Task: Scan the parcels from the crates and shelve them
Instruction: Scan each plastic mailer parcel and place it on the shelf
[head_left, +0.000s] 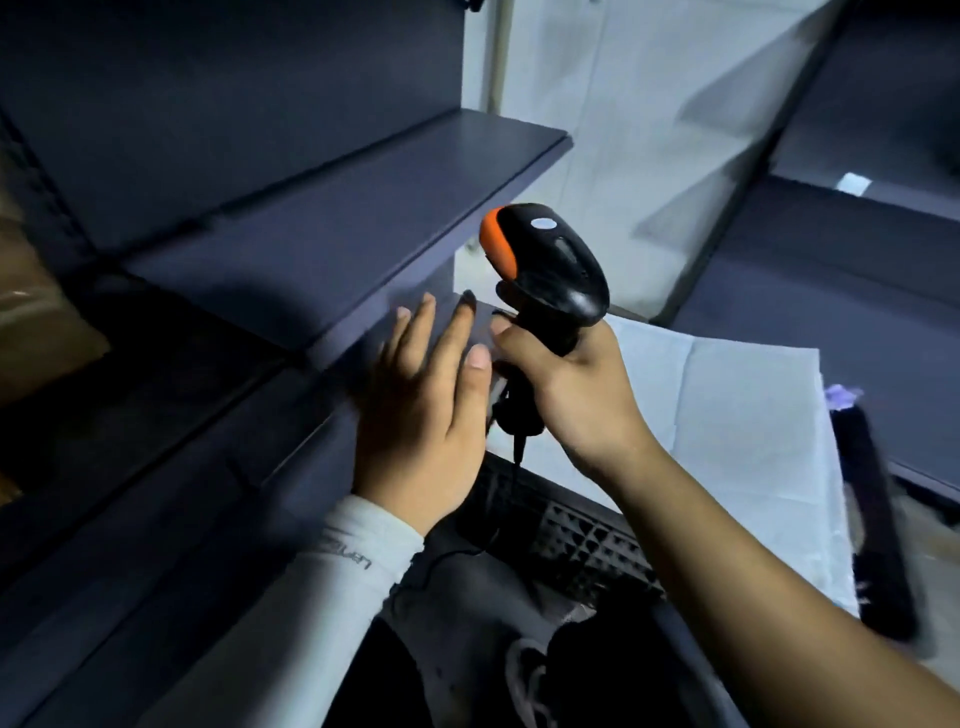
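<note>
Right hand (563, 387) grips the black, orange-tipped handheld barcode scanner (548, 270); left hand (423, 415) hovers beside it, fingers spread. Beyond, a pale flat plastic-wrapped parcel (727, 415) rests on the black lattice crate (582, 540). Risk: the dangling black cable (514, 457) may snag the crate.

Parcel stockroom: dark metal shelving (332, 218), barcode scanner (550, 265), crate (587, 545).

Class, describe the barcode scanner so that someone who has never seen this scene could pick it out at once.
Start at the dark shelf on the left and follow its front corner to the two hands. The scanner stands upright in the right hand, beside the open left hand. It is the only glossy black thing with an orange band.
</note>
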